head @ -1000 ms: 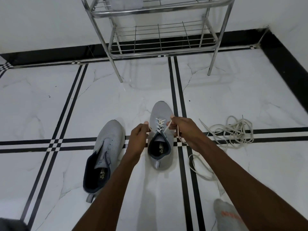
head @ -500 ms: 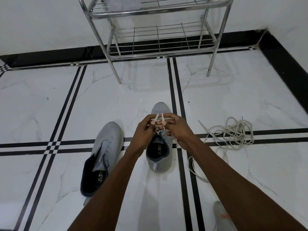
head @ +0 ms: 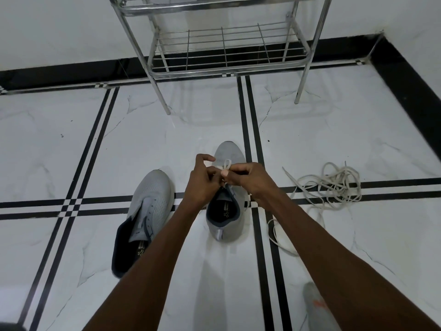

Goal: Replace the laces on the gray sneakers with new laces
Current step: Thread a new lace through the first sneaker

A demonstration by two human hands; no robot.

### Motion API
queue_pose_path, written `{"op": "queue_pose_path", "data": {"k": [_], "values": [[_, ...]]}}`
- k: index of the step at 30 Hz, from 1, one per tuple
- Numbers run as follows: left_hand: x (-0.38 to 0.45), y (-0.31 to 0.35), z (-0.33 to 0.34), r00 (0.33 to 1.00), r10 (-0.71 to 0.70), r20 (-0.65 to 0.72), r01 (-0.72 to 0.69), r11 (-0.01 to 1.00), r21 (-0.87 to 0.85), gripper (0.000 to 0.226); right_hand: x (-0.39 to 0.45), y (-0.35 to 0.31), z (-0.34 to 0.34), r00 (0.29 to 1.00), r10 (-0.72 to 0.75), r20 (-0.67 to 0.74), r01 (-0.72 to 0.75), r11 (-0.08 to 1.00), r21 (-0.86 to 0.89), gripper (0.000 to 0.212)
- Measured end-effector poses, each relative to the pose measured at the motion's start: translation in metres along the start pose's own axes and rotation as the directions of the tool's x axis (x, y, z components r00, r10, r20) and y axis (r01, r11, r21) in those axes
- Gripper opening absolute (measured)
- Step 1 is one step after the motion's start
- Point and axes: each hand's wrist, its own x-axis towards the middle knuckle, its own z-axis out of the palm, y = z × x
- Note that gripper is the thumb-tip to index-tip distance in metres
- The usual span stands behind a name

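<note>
Directly beneath both hands stands the laced gray sneaker (head: 226, 211), heel toward the person. The left hand (head: 202, 181) and right hand (head: 248, 179) meet above its tongue, fingers curled, pinching the white lace (head: 225, 164), whose small loop rises between them. Left of the left hand lies the unlaced sneaker (head: 145, 216). Right of the right hand, well apart, a tangle of loose laces (head: 331, 185) lies on the floor.
</note>
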Motion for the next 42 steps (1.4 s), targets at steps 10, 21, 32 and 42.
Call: {"op": "queue_pose_path", "data": {"k": [10, 21, 32, 42], "values": [[-0.008, -0.004, -0.001, 0.985, -0.173, 0.027, 0.174, 0.959, -0.224, 0.046, 0.006, 0.004, -0.006, 0.993, -0.117, -0.026, 0.111, 0.979, -0.173, 0.017], [-0.004, -0.01, -0.006, 0.99, -0.131, 0.041, 0.137, 0.969, -0.204, 0.032, 0.002, 0.003, 0.004, 0.905, -0.399, -0.147, 0.22, 0.735, -0.642, 0.011], [0.004, -0.006, -0.007, 0.999, -0.018, 0.044, 0.016, 0.999, 0.05, 0.016, 0.001, 0.005, -0.001, 0.931, -0.283, -0.23, 0.189, 0.914, -0.358, 0.018], [-0.021, -0.041, -0.008, 0.975, -0.136, -0.177, 0.168, 0.97, 0.176, 0.007, -0.019, 0.047, -0.043, 0.886, 0.221, -0.409, -0.253, 0.967, -0.026, 0.021]]}}
